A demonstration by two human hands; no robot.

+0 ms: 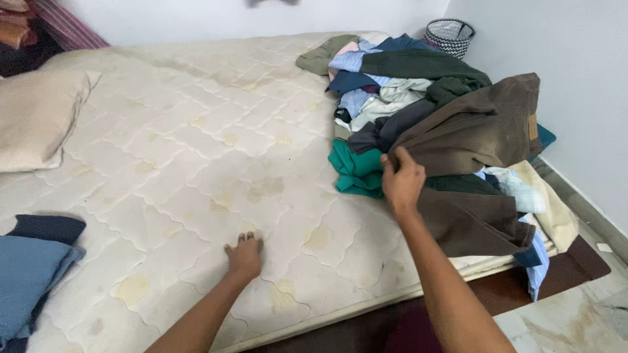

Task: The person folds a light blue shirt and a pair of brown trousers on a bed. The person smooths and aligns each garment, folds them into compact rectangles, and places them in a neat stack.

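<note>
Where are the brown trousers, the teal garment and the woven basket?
brown trousers [484,127]: head view, middle of the upper leg panel.
teal garment [353,168]: head view, its bunched middle at the pile's left edge.
woven basket [450,38]: head view, its patterned side wall.

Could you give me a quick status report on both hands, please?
Left hand flat on bare mattress. Right hand gripping brown trousers atop clothes pile. Nothing obstructing.

A home bedroom is shown. A bare quilted mattress [196,150] is spread beneath the left fingers [243,243], with a pillow [36,117] far to their left. A clothes heap [418,104] is piled just beyond the right fingers [399,160], by a woven basket [449,36].
</note>
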